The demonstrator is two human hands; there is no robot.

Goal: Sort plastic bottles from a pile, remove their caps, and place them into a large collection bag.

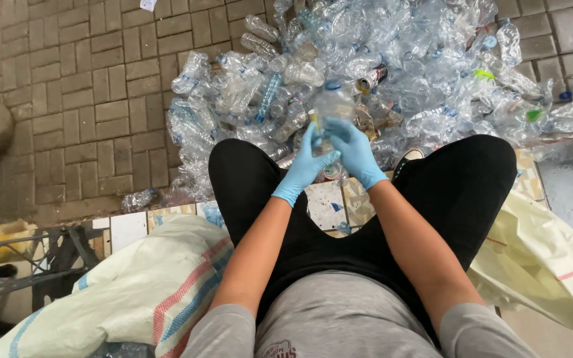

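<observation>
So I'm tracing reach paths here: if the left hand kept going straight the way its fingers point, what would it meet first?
The left hand points up and forward and already touches the clear plastic bottle held by both hands. Beyond that, probably the pile of crushed bottles, though depth is hard to judge.

The person sits with knees apart, both hands in blue gloves. The left hand (303,167) and right hand (356,151) close together around a clear plastic bottle (331,106), held upright between the knees. Just beyond lies a heap of crushed clear bottles (392,59) on the brick paving (81,99). A woven white sack (147,292) sits beside the left thigh, another pale sack (538,258) by the right.
</observation>
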